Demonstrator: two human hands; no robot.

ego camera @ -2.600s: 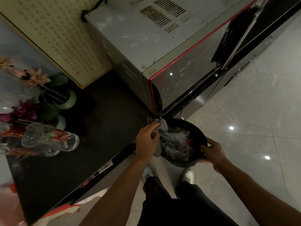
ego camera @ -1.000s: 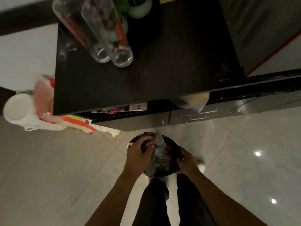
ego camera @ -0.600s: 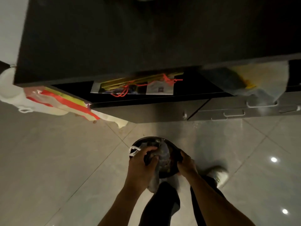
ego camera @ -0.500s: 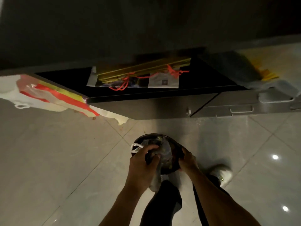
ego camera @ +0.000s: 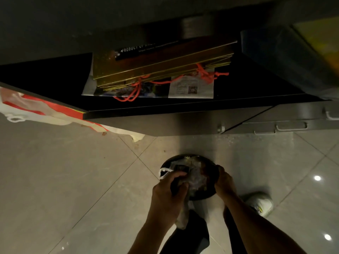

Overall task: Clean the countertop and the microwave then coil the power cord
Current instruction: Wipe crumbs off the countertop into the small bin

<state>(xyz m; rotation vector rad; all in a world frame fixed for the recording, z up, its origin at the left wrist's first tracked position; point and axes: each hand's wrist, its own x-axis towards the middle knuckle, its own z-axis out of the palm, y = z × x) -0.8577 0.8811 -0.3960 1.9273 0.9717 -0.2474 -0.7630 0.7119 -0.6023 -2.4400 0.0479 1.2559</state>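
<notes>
Lowered from table height, the black bin (ego camera: 211, 194) sat near the floor (ego camera: 73, 180) below the open shelf (ego camera: 183, 105) as the person crouched. Left hand (ego camera: 167, 196) gripped the grey cloth (ego camera: 183, 217) at the bin's near-left rim, fingers (ego camera: 180, 175) curled around it; right hand (ego camera: 224, 182) clasped the right rim. Microwave and cord were out of view.

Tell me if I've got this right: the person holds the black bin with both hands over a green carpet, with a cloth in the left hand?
Not quite. In the head view the floor is pale glossy tile, not green carpet. The rest holds: left hand grips the cloth, right hand holds the black bin.
</notes>
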